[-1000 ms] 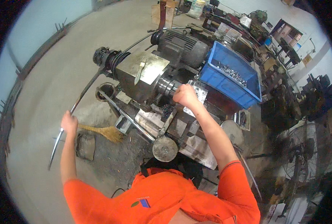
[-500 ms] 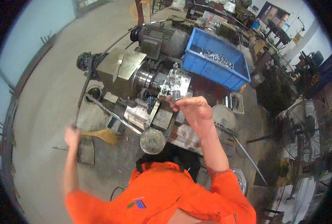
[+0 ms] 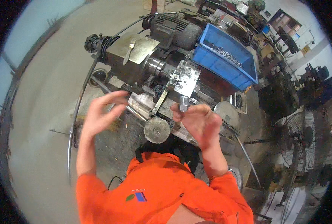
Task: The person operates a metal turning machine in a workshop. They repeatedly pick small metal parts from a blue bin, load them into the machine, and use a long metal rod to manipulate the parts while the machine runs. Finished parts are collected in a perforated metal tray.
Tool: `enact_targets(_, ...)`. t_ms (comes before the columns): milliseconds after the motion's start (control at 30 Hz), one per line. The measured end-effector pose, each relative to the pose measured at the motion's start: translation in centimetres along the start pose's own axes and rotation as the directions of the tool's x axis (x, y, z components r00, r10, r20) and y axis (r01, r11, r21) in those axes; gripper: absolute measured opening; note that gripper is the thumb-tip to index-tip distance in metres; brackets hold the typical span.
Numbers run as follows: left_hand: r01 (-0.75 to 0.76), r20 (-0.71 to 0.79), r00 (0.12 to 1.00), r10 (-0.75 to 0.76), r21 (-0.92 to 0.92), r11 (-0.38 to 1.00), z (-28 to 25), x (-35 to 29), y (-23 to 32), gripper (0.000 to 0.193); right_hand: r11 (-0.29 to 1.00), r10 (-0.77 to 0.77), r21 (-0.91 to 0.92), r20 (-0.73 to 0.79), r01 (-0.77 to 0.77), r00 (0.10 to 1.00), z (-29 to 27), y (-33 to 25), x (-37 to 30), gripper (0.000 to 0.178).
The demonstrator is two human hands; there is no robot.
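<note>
Metal fitting is up in the air, right of and beyond the round disc. Right hand has it: fingertip grip pinching low on the fitting, ribbed-looking end up and exposed. Sound hold, I'd say; load the lower half, stay off the ribbing, watch for slick or sharp edges. Left hand is left of the disc, fingers spread, grip carrying nothing. Steel rod slants away on the disc's left; can't tell if the fingers touch it. Dark chips lie beyond the disc, the bright spindle farther out. Can't tell if it's turning, so treat it as live, fingers clear. Plate-topped tool block is also beyond the disc, to its right: don't knock the fitting there. Blue bin with small metal pieces sits farthest right-beyond. Pinch firmly; a dropped part could get lost among chips.
</note>
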State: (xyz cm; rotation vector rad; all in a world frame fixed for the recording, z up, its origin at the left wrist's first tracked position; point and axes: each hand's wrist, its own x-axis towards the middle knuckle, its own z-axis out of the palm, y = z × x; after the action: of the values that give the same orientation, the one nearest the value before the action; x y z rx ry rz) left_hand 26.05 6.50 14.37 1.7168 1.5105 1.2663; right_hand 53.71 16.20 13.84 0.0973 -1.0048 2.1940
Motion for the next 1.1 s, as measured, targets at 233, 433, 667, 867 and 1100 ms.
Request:
enact_targets(233,-0.383,0.076,0.905,0.419,-0.288,0.878,7.7,4.3,4.6,0.049,0.986,-0.019,-0.169,-0.111,0.0,0.994,1.3,-0.6,-1.0,0.071)
enact_targets(433,-0.404,0.055,0.901,0.431,-0.26,0.877,8.3,4.2,4.8,0.047,0.959,-0.075,-0.281,-0.14,0.033,0.987,2.1,-0.6,-1.1,0.046)
enact_targets(667,-0.144,0.138,0.96,0.242,-0.498,0.855,8.2,4.0,3.8,0.043,0.605,-0.176,-0.78,0.066,0.161,0.982,1.9,-1.1,-0.8,0.039)
enact_targets(867,-0.174,0.144,0.952,0.27,-0.473,0.864,8.8,4.1,3.5,0.033,0.026,-0.208,-0.96,0.267,0.278,0.941,3.1,-1.8,-1.2,0.05)
enact_targets(1100,-0.189,0.141,0.948,0.285,-0.471,0.862,9.2,4.0,2.8,0.029,-0.202,-0.23,-0.947,0.292,0.248,0.928,4.8,-1.9,-1.3,0.043)
